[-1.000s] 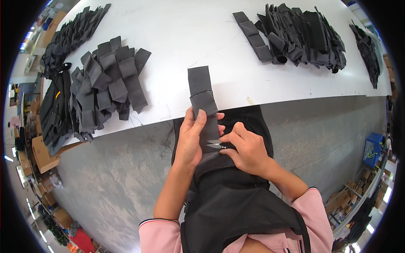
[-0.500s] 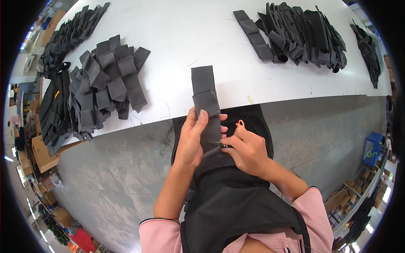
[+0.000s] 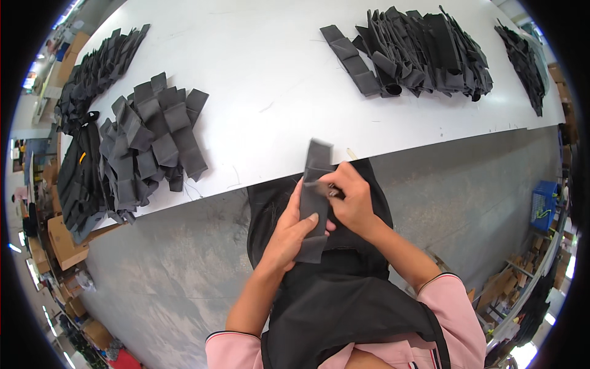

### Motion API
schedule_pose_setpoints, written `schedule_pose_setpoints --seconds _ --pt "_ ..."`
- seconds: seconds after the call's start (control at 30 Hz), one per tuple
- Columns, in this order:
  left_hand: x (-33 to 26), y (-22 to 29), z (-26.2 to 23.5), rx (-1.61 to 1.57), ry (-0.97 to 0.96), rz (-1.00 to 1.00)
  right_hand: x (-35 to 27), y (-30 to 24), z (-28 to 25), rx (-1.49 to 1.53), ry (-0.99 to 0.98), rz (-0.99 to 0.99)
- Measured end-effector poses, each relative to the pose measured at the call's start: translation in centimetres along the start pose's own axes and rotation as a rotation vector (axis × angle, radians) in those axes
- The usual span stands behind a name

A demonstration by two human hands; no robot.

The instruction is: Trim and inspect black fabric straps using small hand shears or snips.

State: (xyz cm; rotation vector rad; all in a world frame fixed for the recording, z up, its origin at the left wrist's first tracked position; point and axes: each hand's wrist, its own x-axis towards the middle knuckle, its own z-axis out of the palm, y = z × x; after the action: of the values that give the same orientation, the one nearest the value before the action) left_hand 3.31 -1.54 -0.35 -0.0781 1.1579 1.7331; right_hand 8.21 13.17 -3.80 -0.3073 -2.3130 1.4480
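Note:
My left hand (image 3: 287,234) grips a dark grey fabric strip (image 3: 314,209) with sewn folds across it, thumb on top and fingers beneath. The strip stands out from my lap toward the table's near edge. Closed around small thread snips (image 3: 335,192), my right hand (image 3: 355,202) is at the strip's right edge, near a fold in its upper part. The metal tip is smeared by motion and lies against or just over the cloth; whether it touches a thread cannot be made out.
On the white table (image 3: 258,86) lie a heap of similar strips (image 3: 157,129) at left, a larger row (image 3: 424,55) at right, and further piles at both ends. Black fabric (image 3: 80,178) hangs over the left corner. A blue crate (image 3: 543,206) stands at far right.
The strip has shifted toward me and slightly right, with my left hand now lower on it. My right hand and the snips have moved from its lower part up to a farther fold.

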Motion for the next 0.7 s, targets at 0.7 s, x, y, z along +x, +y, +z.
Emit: schedule_pose_setpoints --seconds 0.7 --pt "1.0 -1.1 -2.4 0.846 0.073 0.585 0.0 1.6 -0.7 0.161 -0.015 0.3"
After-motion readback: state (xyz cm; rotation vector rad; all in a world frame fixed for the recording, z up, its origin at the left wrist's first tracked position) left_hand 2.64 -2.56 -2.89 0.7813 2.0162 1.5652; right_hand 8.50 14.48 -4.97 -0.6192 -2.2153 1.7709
